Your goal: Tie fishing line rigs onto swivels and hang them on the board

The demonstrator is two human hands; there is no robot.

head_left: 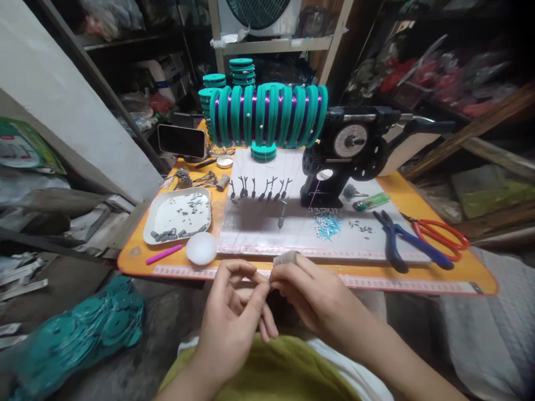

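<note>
- While both hands sit just in front of the orange table (480, 275), seen from the head view, the tiny bluish piece (270, 283) is right where the fingertips meet, so small I can't make out its shape.
- Left hand (232, 320) has thumb and index finger pressed together on it, other fingers loosely curled. Right hand (320, 295) pinches at the same spot from the other side, with a greyish wrap (286, 258) around one finger.
- My guess is it weighs next to nothing and is easy to drop or lose. Can't tell if it's stiff or soft. I'd grip it by the very ends with fingertip pads, lightly, since squeezing could make it skid out.
- Fine lines come down from the teal spools (267, 114), which look like matte foam wound with shiny purple line. Those lines would probably be slick, bendy and prone to tangling.
- Smooth white tray (147, 223) with rounded corners, holding stubby dull grey pellets (167, 236) that I'd bet feel dense for their size.
- Thin blue bits (328, 225) lie scattered on the flat pale board (246, 234).
- Over on the right: blue-handled pliers (393, 239) and looped red scissors (462, 238), both hard and solid-looking.
</note>
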